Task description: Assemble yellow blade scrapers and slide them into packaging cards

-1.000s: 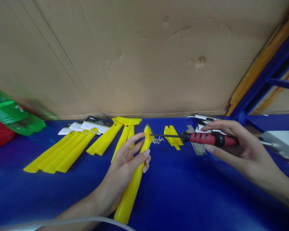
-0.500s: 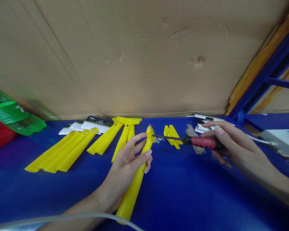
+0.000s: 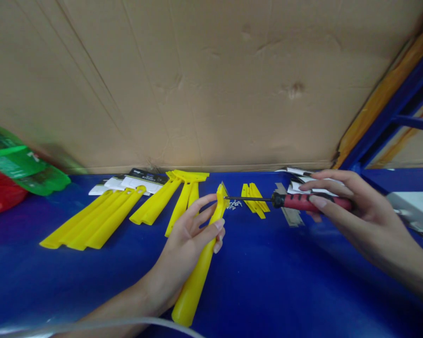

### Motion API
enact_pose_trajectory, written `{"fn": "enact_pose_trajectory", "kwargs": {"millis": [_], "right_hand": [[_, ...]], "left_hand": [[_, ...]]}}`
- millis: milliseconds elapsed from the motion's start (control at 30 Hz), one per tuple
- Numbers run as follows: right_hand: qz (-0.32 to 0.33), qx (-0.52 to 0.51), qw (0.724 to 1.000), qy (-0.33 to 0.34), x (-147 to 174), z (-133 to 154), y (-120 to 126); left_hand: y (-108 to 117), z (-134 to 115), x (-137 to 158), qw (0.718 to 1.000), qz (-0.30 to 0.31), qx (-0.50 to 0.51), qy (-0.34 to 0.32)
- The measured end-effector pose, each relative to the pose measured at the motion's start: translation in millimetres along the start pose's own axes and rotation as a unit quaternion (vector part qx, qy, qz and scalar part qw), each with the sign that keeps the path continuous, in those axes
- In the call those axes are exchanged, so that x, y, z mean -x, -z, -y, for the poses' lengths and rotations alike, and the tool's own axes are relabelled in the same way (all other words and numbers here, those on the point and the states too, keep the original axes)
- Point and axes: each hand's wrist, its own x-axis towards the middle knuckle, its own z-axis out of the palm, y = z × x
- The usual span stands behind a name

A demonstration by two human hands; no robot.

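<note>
My left hand (image 3: pixel 197 234) is closed around a yellow scraper (image 3: pixel 199 277), its head tilted up and a thin metal edge showing at the top. In my right hand (image 3: pixel 359 211) is a screwdriver (image 3: pixel 313 202) with a red and black handle, held between thumb and fingers. Its shaft lies level, and the tip meets the scraper's head. Small silver screws (image 3: pixel 234 204) lie scattered just behind the head. Slim yellow strips (image 3: pixel 254 199) rest to the right of them, and grey metal blades (image 3: pixel 292 216) lie partly behind the screwdriver.
Several yellow handles (image 3: pixel 102 220) lie at the left, with yellow scraper pieces (image 3: pixel 158 199) nearer the middle. Packaged cards (image 3: pixel 144 180) sit behind them. A green bottle (image 3: pixel 24 164) is far left, a white box (image 3: pixel 414 206) far right. A pale cable (image 3: pixel 127 323) crosses the front.
My right hand's fingers have shifted on the screwdriver, and its handle has turned, showing more red. The tip stays at the scraper's head. My left hand keeps its hold; the view has shifted slightly.
</note>
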Motion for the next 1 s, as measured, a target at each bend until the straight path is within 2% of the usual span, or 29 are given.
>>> {"fn": "enact_pose_trajectory", "kwargs": {"millis": [67, 167, 233, 367, 433, 567, 633, 733, 833, 1000], "right_hand": [[0.004, 0.0, 1.0, 0.018, -1, -2, 2], [0.056, -0.006, 0.998, -0.038, 1, 0, 1], [0.073, 0.007, 0.996, -0.053, 2, 3, -1], [0.013, 0.053, 0.998, 0.042, 1, 5, -2], [-0.007, 0.073, 0.995, 0.061, 0, 4, -3], [0.046, 0.048, 0.998, -0.004, 0, 7, -3], [0.05, 0.048, 0.997, -0.015, 1, 9, -3], [0.005, 0.074, 0.996, 0.05, 1, 9, -2], [-0.003, 0.076, 0.993, 0.088, 1, 5, -1], [0.062, 0.047, 0.997, 0.001, 2, 5, -2]], "left_hand": [[0, 0, 0, 1.0, 0.002, 0.001, 0.001], [0, 2, -1, 1.0, 0.006, 0.005, -0.002], [1, 3, -2, 1.0, -0.001, 0.006, 0.002], [2, 1, -2, 1.0, -0.012, 0.004, 0.013], [2, 1, -2, 1.0, -0.009, 0.006, 0.01], [2, 2, -2, 1.0, 0.003, 0.01, 0.002], [2, 2, -3, 1.0, 0.006, 0.005, 0.005], [3, 1, -4, 1.0, 0.004, 0.001, 0.004], [3, 0, -4, 1.0, 0.001, 0.002, 0.001], [3, 1, -2, 1.0, 0.007, 0.01, 0.005]]}}
